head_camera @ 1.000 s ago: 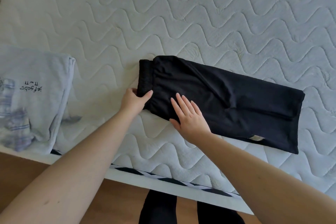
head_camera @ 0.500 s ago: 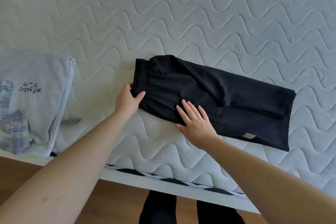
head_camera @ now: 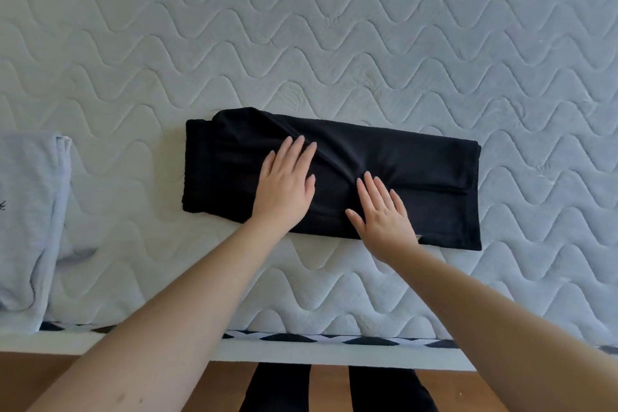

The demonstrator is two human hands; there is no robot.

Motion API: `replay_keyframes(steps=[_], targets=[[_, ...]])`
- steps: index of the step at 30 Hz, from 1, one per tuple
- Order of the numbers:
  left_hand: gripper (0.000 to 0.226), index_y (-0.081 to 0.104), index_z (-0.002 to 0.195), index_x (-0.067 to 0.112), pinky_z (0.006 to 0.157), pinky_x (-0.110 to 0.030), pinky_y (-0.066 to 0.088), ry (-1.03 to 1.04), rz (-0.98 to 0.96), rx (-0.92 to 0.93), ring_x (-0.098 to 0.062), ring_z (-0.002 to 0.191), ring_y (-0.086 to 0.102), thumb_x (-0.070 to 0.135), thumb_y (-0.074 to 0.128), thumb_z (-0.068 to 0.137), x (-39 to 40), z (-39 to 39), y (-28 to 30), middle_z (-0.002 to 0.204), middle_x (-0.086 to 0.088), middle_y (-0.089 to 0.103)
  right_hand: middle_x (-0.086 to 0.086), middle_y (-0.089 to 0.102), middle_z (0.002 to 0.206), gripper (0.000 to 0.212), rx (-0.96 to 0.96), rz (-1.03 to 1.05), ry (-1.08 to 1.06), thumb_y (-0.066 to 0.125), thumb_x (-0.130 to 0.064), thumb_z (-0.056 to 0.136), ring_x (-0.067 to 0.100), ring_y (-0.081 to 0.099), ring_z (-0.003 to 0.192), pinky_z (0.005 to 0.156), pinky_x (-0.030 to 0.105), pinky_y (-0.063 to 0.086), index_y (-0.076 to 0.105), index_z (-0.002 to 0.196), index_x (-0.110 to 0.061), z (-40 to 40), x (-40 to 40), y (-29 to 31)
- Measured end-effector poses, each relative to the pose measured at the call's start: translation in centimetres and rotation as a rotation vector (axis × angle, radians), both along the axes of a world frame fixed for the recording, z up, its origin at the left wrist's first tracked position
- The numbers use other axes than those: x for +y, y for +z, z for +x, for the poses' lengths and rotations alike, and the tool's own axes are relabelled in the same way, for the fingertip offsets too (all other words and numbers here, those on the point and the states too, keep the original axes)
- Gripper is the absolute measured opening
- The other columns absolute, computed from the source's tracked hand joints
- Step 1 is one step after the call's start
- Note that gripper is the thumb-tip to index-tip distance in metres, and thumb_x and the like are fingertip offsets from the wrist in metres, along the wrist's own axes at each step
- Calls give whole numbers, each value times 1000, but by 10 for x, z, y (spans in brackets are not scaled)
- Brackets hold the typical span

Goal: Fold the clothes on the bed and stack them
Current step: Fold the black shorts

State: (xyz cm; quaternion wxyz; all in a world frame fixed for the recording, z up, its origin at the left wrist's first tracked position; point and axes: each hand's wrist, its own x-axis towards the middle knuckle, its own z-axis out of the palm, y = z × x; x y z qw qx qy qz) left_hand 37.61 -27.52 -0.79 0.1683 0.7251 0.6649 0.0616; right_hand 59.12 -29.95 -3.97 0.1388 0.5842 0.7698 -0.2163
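White quilted mattress (head_camera: 334, 27) fills the view, and everything lies on it within reach of the two hands. Black trousers (head_camera: 418, 177), already folded into a long band, rest flat near the mattress's near edge. Their long axis runs left to right across the body, tilted a little so the right end sits slightly nearer. The waistband end lies out beyond the left hand (head_camera: 287, 187); the cuff end, where a layer is doubled over, lies out beyond the right hand (head_camera: 381, 214).

Both hands are spread flat, palms down, fingers loosely apart, pressing on the middle of the band and gripping nothing. They sit just beside each other, the left a touch farther up the cloth, the right close to the near edge. A diagonal crease runs between them.

A pale grey folded garment (head_camera: 30, 211) lies well off to the left of the left hand, apart from the trousers; it looks like the start of the stack.

My judgement: the next fold has to go along that long axis, one end carried over onto the other. The right hand is nearer the cuff end and the left is nearer the waistband, so either can carry its end across while the other pins the middle. Afterwards the bundle travels leftward, the left hand's side.
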Motion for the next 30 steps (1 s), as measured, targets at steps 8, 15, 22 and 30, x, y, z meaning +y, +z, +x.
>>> replay_keyframes(steps=[8,15,22,30], targets=[[66,0,156,22,122,-42,6,-329,-172,220,-19,151,-1,41,32,102,4,85,-26,164,-1,0,0,31,158,47,72,151,-295,31,-36,105,21,14,150,121,41,3,37,149,-21,58,-9,20],[81,-16,153,18,121,-44,4,-385,-256,376,-25,150,-11,66,13,95,-18,90,-44,161,-4,-21,7,33,152,56,238,30,-891,46,-33,99,26,32,137,112,43,28,29,150,-16,132,5,14],[94,-32,146,15,119,-48,-3,-369,-278,445,-28,148,-18,77,-3,81,-17,98,-51,155,-7,-35,0,58,121,59,586,-174,-1274,54,-57,89,17,59,100,75,33,49,44,135,-21,156,42,12],[86,-32,147,19,118,-49,-9,-365,-348,388,-25,146,-27,73,-14,82,-14,98,-52,155,-4,-38,-4,62,91,28,518,-190,-1095,55,-40,94,10,59,77,56,25,42,55,111,-19,155,57,17]])
